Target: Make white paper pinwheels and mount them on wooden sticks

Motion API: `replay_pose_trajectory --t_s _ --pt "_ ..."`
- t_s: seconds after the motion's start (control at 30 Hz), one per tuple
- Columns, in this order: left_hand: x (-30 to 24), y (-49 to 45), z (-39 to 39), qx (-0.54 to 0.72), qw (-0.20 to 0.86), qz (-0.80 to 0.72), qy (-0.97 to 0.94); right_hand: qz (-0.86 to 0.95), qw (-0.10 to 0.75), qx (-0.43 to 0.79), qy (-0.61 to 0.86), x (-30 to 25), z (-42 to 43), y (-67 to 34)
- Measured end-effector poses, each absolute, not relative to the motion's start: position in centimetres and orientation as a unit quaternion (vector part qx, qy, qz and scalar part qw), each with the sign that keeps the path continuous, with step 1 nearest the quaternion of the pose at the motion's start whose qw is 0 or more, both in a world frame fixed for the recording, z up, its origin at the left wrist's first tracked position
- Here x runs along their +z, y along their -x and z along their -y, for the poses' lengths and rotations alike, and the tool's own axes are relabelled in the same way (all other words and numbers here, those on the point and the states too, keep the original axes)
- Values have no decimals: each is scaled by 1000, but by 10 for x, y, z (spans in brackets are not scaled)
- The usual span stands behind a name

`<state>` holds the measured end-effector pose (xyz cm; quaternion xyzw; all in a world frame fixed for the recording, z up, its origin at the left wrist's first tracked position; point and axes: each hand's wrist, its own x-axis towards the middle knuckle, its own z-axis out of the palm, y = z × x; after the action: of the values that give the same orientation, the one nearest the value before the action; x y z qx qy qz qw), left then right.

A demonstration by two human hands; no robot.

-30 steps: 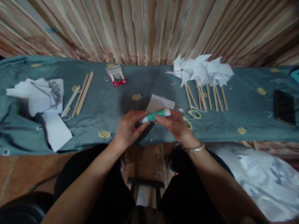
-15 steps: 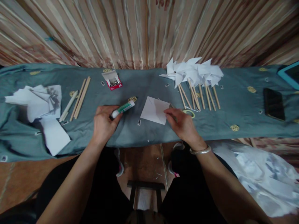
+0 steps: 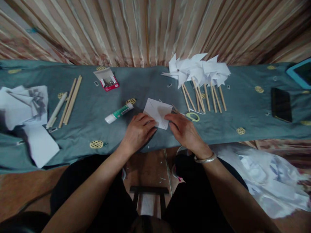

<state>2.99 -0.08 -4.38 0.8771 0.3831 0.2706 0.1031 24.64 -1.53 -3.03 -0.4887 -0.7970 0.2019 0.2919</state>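
- Left hand (image 3: 138, 131): curled narrow, fingertips on paper (image 3: 157, 111) at its left edge; pinching or merely pressing, cannot tell.
- Right hand (image 3: 183, 129): likewise narrow, tips at the right corner; grip unclear.
- Paper: lies flat on cloth (image 3: 243, 110), between both hands.
- Glue stick (image 3: 119, 113): lies just left, untouched.
- Scissors (image 3: 191, 116): lie just right.

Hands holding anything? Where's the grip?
The white paper square: left hand at its near-left edge, right hand at its right corner. Glue stick lies free.
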Motion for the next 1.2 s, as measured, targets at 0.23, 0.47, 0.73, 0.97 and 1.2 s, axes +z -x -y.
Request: replay_pose_trajectory --t_s 0.23,0.47,0.73,0.97,1.2 --pt "-45 -32 -2 268 106 -371 -883 788 293 220 496 -27 15 -247" --pt "-43 -36 1 291 101 -376 -874 750 324 260 515 -23 17 -243" --pt "-40 -33 23 302 173 -357 -867 699 348 343 523 -23 23 -239" --pt "-41 -35 22 319 159 -350 -867 691 344 346 533 -20 25 -235" --pt "-39 -36 27 328 174 -362 -855 704 343 277 557 -24 28 -230"
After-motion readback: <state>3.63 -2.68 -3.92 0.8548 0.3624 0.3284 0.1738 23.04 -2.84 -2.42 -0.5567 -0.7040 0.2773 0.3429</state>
